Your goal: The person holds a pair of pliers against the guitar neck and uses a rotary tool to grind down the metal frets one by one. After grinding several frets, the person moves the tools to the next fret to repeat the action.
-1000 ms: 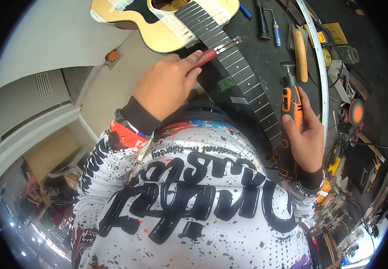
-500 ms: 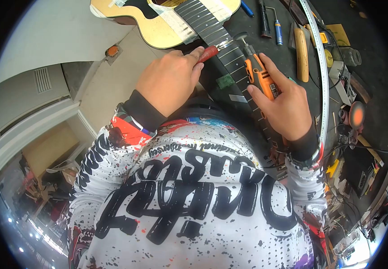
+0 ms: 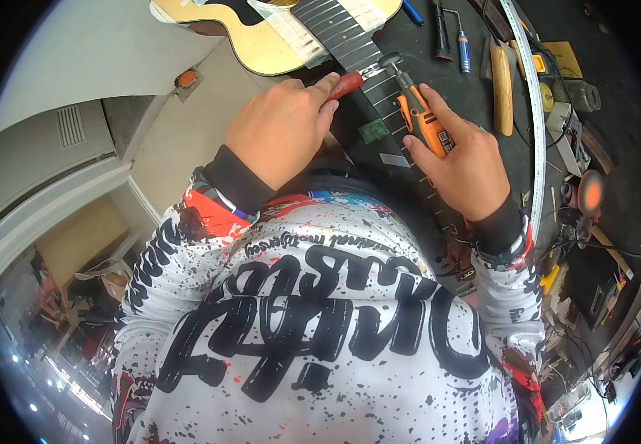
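Observation:
My left hand (image 3: 280, 132) is closed round the handle of a red-handled tool (image 3: 346, 85) with a shiny metal end; its exact kind I cannot make out. In my right hand (image 3: 470, 166) is an orange rotary tool (image 3: 427, 124) with a dark round disc on its tip. The disc sits at the metal end of the red-handled tool, seemingly against it. Both tools are over the fretted neck (image 3: 350, 48) of an acoustic guitar (image 3: 269, 52), whose pale top is partly covered with masking tape. A green patch (image 3: 373, 132) lies beside the neck.
On the dark bench, a blue-handled tool (image 3: 464, 53), a brush-like black tool (image 3: 441, 33) and a wooden-handled piece (image 3: 502, 89) lie to the right. A long metal ruler (image 3: 535, 118) curves past them. Beyond it stand a glass jar (image 3: 584, 96), cables and clutter.
My right hand has shifted the rotary tool slightly left, bringing its disc closer to the metal end of the red-handled tool. My left hand has barely moved.

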The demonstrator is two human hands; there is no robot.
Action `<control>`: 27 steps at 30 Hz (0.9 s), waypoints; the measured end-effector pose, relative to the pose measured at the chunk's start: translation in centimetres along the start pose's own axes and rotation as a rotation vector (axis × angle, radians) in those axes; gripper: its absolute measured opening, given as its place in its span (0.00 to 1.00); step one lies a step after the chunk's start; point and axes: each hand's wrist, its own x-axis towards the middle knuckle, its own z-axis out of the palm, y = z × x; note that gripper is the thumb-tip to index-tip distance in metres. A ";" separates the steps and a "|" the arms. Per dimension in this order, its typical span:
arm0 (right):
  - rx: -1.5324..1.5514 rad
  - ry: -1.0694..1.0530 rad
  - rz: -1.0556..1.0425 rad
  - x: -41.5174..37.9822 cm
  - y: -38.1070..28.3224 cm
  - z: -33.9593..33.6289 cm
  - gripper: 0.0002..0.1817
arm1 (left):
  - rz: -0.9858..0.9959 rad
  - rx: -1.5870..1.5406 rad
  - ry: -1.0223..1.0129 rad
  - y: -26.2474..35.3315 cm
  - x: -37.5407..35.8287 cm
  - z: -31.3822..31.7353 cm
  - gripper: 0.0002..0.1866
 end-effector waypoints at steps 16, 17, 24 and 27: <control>-0.026 0.016 -0.017 -0.2 0.0 0.8 0.39 | 0.016 -0.001 0.031 -0.5 -0.2 0.5 0.19; -0.029 0.016 -0.017 -0.2 0.0 0.8 0.39 | 0.021 -0.005 0.041 -0.6 -0.3 0.6 0.19; -0.024 -0.009 -0.017 -0.4 -0.7 0.8 0.38 | 0.000 0.016 0.009 -0.5 -0.3 0.4 0.19; -0.028 -0.020 -0.016 -0.5 -0.7 0.9 0.38 | 0.006 0.004 0.011 -0.7 -0.3 0.6 0.19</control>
